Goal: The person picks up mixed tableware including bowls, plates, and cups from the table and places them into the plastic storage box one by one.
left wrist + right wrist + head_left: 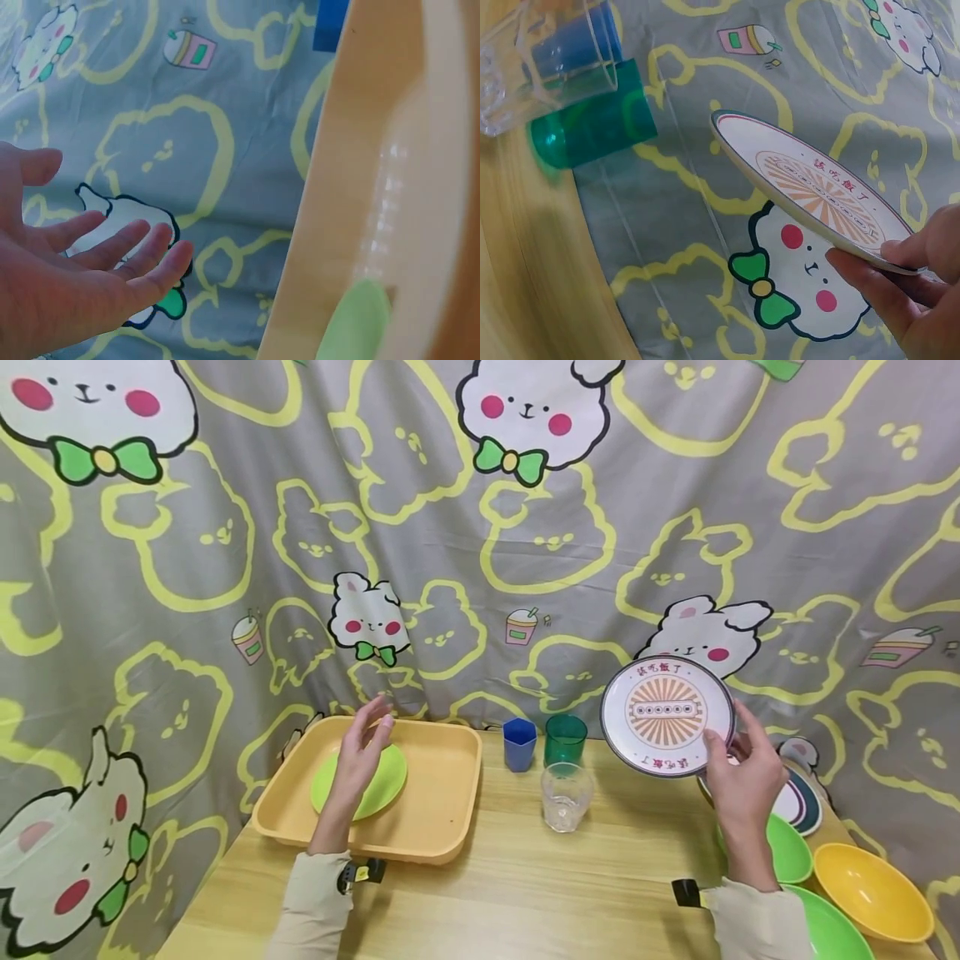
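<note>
A white plate with a dark rim, an orange ray pattern and red lettering is held up, tilted, at the right of the head view. My right hand pinches its edge, the thumb on the upper face and fingers beneath, as the right wrist view of the plate also shows. Over the yellow tray at the left is my left hand, fingers extended and holding nothing. Partly behind that hand, a lime-green plate lies in the tray. In the left wrist view the left hand has its fingers spread.
Mid-table stand a blue cup, a green cup and a clear glass. At the right edge are a yellow bowl, green dishes and a dark-ringed plate. A patterned curtain hangs behind the table.
</note>
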Available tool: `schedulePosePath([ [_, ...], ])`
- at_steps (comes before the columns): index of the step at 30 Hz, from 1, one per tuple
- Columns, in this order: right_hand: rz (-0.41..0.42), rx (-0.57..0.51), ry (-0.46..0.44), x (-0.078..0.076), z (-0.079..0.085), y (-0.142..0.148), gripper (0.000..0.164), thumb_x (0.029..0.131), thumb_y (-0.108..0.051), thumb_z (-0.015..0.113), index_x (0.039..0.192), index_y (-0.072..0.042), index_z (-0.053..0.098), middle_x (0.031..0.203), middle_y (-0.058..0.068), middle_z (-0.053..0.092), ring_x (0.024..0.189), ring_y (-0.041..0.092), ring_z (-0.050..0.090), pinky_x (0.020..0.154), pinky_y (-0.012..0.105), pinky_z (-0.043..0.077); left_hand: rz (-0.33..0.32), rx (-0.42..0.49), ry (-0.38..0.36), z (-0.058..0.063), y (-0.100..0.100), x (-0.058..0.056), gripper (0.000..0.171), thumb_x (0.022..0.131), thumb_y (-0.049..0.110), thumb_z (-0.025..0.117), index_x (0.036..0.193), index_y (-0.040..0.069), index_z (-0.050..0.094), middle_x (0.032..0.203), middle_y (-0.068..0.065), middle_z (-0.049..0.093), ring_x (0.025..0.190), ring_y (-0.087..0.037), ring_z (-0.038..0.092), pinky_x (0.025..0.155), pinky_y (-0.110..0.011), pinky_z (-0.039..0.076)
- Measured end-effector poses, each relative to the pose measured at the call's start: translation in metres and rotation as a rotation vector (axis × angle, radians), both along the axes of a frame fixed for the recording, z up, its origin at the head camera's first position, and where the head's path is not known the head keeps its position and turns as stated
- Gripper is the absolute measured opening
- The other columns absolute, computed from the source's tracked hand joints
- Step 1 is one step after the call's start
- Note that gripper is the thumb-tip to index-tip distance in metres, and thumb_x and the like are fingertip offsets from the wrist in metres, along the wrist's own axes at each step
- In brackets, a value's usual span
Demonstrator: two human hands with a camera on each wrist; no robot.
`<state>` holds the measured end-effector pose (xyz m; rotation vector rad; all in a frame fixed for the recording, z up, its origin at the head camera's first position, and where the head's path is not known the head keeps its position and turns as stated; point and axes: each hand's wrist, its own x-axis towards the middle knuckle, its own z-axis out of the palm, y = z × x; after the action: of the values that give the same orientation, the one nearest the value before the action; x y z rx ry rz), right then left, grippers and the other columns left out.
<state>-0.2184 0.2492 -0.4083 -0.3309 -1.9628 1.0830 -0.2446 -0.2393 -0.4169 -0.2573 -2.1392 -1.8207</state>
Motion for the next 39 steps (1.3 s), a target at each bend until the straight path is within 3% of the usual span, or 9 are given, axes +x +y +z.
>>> schedulePosePath([
  [4, 0.035, -0.102, -0.024, 0.000, -0.003, 0.000, 0.056, 0.093, -0.008, 0.074, 0.146, -0.018, 0.060, 0.103, 0.021, 0.073, 0.076, -0.020, 0.053, 0.070, 0.001, 0.047, -0.008, 0.020, 0.000, -0.001, 0.010, -0.002, 0.048, 0.110, 0.022, 0.050, 0.154, 0.007, 0.042, 0.149, -0.016, 0.051, 0.127, -0.027, 0.054, 0.093, -0.019, 0.053],
  [10, 0.103, -0.331, -0.039, -0.001, -0.008, -0.003, 0.058, 0.092, -0.007, 0.075, 0.146, -0.020, 0.058, 0.084, -0.019, 0.066, 0.071, -0.009, 0.064, 0.052, 0.013, 0.054, -0.023, 0.018, -0.004, -0.004, 0.021, -0.001, 0.046, 0.110, 0.023, 0.050, 0.154, 0.009, 0.043, 0.147, -0.015, 0.051, 0.129, -0.031, 0.054, 0.096, -0.023, 0.053],
  [14, 0.179, -0.482, 0.026, 0.000, -0.012, -0.003, 0.056, 0.091, -0.001, 0.074, 0.144, -0.014, 0.060, 0.081, -0.018, 0.069, 0.066, -0.003, 0.068, 0.045, 0.019, 0.054, -0.026, 0.026, 0.004, -0.001, 0.029, 0.001, 0.045, 0.110, 0.023, 0.051, 0.153, 0.010, 0.045, 0.145, -0.014, 0.053, 0.127, -0.030, 0.055, 0.100, -0.034, 0.054],
  [19, 0.265, -0.648, 0.064, -0.001, -0.016, -0.005, 0.055, 0.091, 0.003, 0.073, 0.143, -0.010, 0.062, 0.080, -0.010, 0.073, 0.062, 0.004, 0.070, 0.043, 0.023, 0.054, -0.047, 0.059, 0.016, 0.001, 0.046, 0.002, 0.045, 0.109, 0.021, 0.053, 0.152, 0.010, 0.046, 0.145, -0.013, 0.054, 0.124, -0.024, 0.058, 0.101, -0.038, 0.054],
  [25, 0.327, -0.713, 0.013, -0.004, -0.018, -0.013, 0.055, 0.093, 0.001, 0.071, 0.146, -0.009, 0.058, 0.081, -0.010, 0.073, 0.061, 0.005, 0.069, 0.045, 0.025, 0.056, -0.073, 0.100, 0.002, 0.001, 0.064, 0.002, 0.044, 0.108, 0.018, 0.056, 0.150, 0.010, 0.049, 0.145, -0.013, 0.055, 0.124, -0.027, 0.058, 0.104, -0.052, 0.051],
  [31, 0.348, -0.715, -0.025, -0.002, -0.019, -0.020, 0.055, 0.096, -0.001, 0.069, 0.148, -0.010, 0.056, 0.084, -0.013, 0.073, 0.061, 0.005, 0.068, 0.044, 0.022, 0.055, -0.112, 0.127, 0.008, 0.000, 0.078, 0.001, 0.044, 0.107, 0.017, 0.056, 0.150, 0.009, 0.050, 0.145, -0.016, 0.054, 0.125, -0.029, 0.059, 0.105, -0.051, 0.051],
  [39, 0.378, -0.666, -0.055, 0.000, -0.021, -0.035, 0.053, 0.098, -0.004, 0.067, 0.149, -0.012, 0.056, 0.085, -0.013, 0.072, 0.064, 0.004, 0.066, 0.046, 0.020, 0.055, -0.197, 0.178, 0.003, -0.007, 0.089, 0.003, 0.045, 0.108, 0.017, 0.055, 0.151, 0.005, 0.048, 0.147, -0.019, 0.053, 0.130, -0.047, 0.052, 0.106, -0.056, 0.048],
])
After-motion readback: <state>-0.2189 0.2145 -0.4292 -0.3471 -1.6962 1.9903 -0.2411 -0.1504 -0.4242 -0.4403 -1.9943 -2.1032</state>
